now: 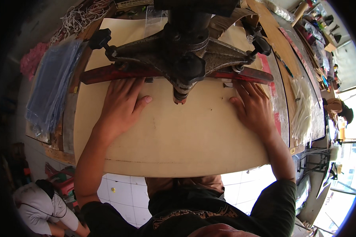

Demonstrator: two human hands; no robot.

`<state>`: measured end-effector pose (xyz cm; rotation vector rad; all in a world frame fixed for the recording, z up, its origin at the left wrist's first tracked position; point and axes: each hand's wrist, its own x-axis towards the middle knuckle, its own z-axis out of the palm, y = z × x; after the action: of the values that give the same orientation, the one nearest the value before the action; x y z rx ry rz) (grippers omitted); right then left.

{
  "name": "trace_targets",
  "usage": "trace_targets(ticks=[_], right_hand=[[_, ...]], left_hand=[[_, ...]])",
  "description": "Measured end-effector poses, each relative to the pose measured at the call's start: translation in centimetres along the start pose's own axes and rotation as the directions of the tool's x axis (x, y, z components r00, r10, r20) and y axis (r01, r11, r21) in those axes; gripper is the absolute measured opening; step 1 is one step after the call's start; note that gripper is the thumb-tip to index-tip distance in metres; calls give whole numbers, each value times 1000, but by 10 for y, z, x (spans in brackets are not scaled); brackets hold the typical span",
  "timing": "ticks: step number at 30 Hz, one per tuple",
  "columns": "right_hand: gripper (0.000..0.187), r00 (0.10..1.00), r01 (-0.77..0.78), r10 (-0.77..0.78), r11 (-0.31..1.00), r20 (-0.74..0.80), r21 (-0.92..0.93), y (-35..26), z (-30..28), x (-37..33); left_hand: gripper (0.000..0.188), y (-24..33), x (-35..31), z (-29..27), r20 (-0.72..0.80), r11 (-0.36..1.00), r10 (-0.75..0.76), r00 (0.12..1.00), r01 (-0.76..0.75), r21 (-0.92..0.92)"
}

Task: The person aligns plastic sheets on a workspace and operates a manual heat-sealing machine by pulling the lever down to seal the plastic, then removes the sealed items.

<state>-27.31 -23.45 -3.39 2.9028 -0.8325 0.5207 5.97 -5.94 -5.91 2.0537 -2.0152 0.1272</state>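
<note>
A large beige sheet or board (178, 138) lies on the worktable in front of me. My left hand (124, 100) rests flat on it, fingers stretched forward and thumb apart. On the other side my right hand (252, 106) lies flat near the sheet's right edge, its fingers also stretched out. Both hands' fingertips reach the red bar (124, 72) of a dark metal machine (186, 51) and are partly hidden there. Small dark pieces (228, 84) show at the bar's near edge, too small to name.
Clear plastic bags (53, 85) are piled at the left, below tangled white cord (81, 21). Pale strips (302, 106) lie on the right, near a pen (284, 65). Black knobs (100, 38) stick out from the machine. Another person (45, 207) bends down at the lower left.
</note>
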Motion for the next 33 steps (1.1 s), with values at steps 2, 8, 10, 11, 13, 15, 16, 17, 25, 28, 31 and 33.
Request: trace_targets(ticks=[2, 8, 10, 11, 13, 15, 16, 17, 25, 28, 31, 33], right_hand=[[49, 1000, -1, 1, 1000, 2, -4, 0, -1, -1], [46, 1000, -9, 9, 1000, 8, -21, 0, -3, -5], [47, 1000, -13, 13, 1000, 20, -11, 0, -3, -5], [48, 999, -18, 19, 999, 31, -32, -1, -2, -6], [50, 998, -20, 23, 997, 51, -71, -1, 0, -7], [51, 999, -20, 23, 996, 33, -87, 0, 2, -9], [51, 1000, -16, 18, 996, 23, -89, -1, 3, -9], [51, 1000, -15, 17, 996, 25, -86, -1, 3, -9], [51, 999, -28, 30, 998, 34, -58, -4, 0, -7], [50, 998, -36, 39, 997, 41, -74, -3, -1, -8], [49, 998, -44, 48, 996, 51, -72, -4, -2, -7], [49, 998, -49, 51, 998, 45, -36, -3, -1, -6]], left_hand=[[60, 0, 1, 0, -14, 1000, 9, 1000, -9, 2], [61, 1, 1, 0, 12, 999, -1, 1000, 2, -41], [60, 1, -1, 0, 10, 1000, -7, 1000, 7, -30], [61, 1, -2, -1, 22, 999, -16, 1000, 16, -32], [61, 0, -3, -1, 43, 999, -40, 998, 42, -34], [61, 1, -3, 3, 1, 1000, -9, 1000, 9, -12], [61, 0, -3, 4, -19, 1000, 2, 1000, -1, 5], [62, 0, -3, 3, -10, 1000, -5, 1000, 5, 5], [64, -4, -4, 7, -12, 1000, -5, 1000, 5, 1], [62, 0, -1, 3, 33, 999, -13, 999, 15, -48], [64, 0, -2, 6, 22, 1000, -21, 1000, 21, -5], [65, 2, -3, 3, 28, 1000, -30, 999, 30, -5]])
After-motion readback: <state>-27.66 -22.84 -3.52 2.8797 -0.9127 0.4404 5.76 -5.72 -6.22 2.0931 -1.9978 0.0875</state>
